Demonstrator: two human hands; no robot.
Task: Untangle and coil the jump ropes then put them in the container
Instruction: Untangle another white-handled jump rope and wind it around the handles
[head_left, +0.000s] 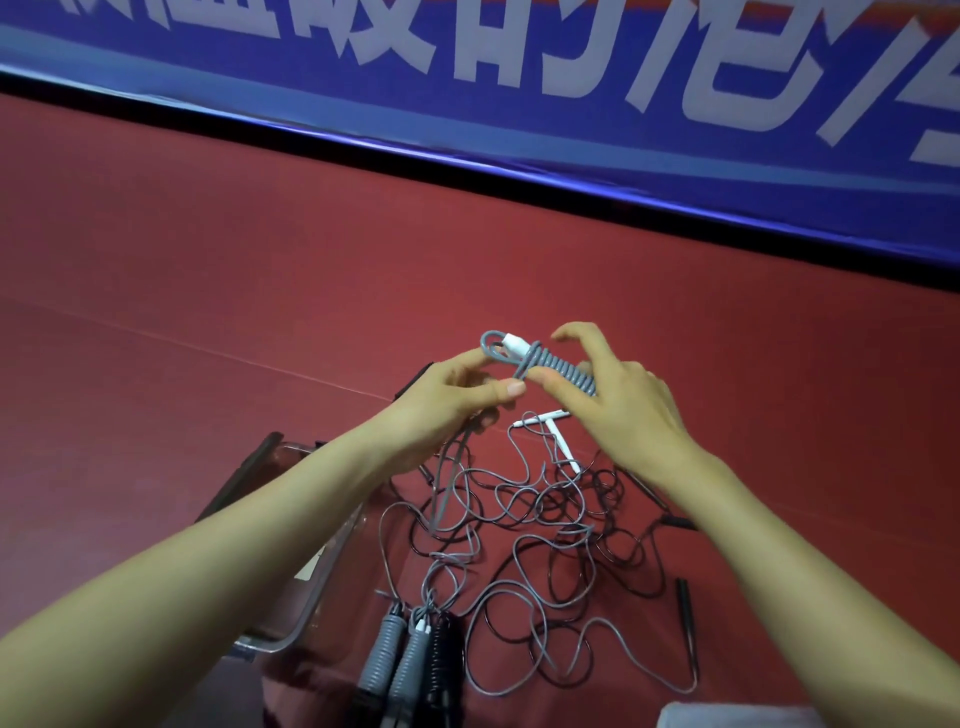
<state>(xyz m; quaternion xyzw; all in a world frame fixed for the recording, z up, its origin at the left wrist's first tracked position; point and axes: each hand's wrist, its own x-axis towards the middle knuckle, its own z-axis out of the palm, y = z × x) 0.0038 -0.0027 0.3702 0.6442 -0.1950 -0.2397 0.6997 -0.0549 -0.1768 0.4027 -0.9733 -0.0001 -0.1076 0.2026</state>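
open red floor (249, 249) from 9 to 1 o'clock, banner wall (519, 88) shuts off 12 beyond it, tangled ropes (545, 519) sprawl centre to 5, grey coil (566, 366) held above them, container (296, 623) at 8 crossed by left forearm (234, 525), wound bundles (405, 660) at 6, black handle (684, 603) at 4

Blue banner (571, 104), white lettering, behind red floor (208, 234).

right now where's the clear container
Head view, lower left: the clear container sits on the red surface, partly under the left forearm, just left of the tangled ropes.
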